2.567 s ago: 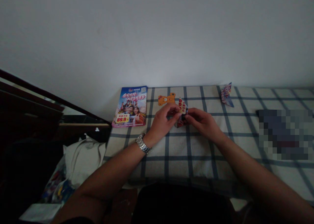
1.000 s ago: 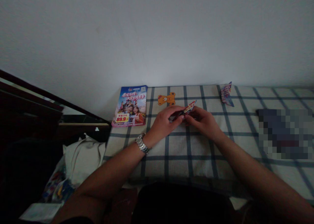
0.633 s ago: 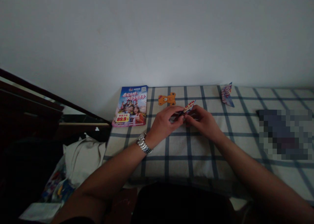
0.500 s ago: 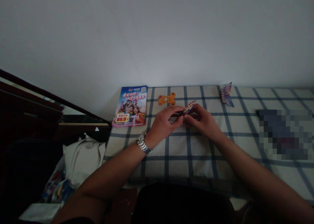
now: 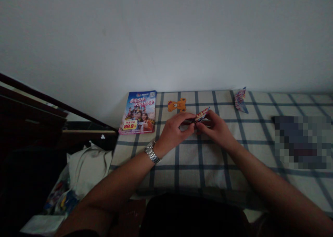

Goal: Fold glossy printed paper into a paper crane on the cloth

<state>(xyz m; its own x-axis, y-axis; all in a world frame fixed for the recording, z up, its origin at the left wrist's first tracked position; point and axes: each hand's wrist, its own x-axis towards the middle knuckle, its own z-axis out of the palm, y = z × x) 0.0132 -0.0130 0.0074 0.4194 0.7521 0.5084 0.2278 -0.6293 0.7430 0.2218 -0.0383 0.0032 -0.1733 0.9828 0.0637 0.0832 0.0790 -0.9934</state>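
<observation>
A: Holding what, and where?

B: Holding a small piece of folded paper (image 5: 201, 114), mid-view, between both hands. Printed with red characters on pale yellow, edged in blue and white, pointed at the far end, tilted up toward the right. Touching the checked cloth (image 5: 187, 154) underneath, or lifted clear? Can't tell.

A: Fingers, quick?

B: In the left hand (image 5: 175, 128), clamped, thumb and forefinger together on the paper's left end. In the right hand (image 5: 218, 129), clamped too, thumb at the near edge, forefinger along the right side. Partly hidden behind the paper.

A: On the left wrist?

B: Wearing a silver metal watch (image 5: 153, 152).

A: Moving outward. Just beyond the left hand?

B: On the cloth, a flat orange bear (image 5: 177, 105), head to the left. Printed on or loose, can't tell.

A: Further left?

B: At the far corner, lying flat, a blue and pink flyer (image 5: 139, 112), marked 89.9.

A: To the right?

B: Near the wall (image 5: 166, 39), a creased blue-and-pink paper (image 5: 240, 100), well apart from the right hand. Nearer the right edge, a dark item (image 5: 301, 141), pixelated, too blurred to name.

A: Lower left?

B: Down beside the cloth, a white bag (image 5: 90, 167).
</observation>
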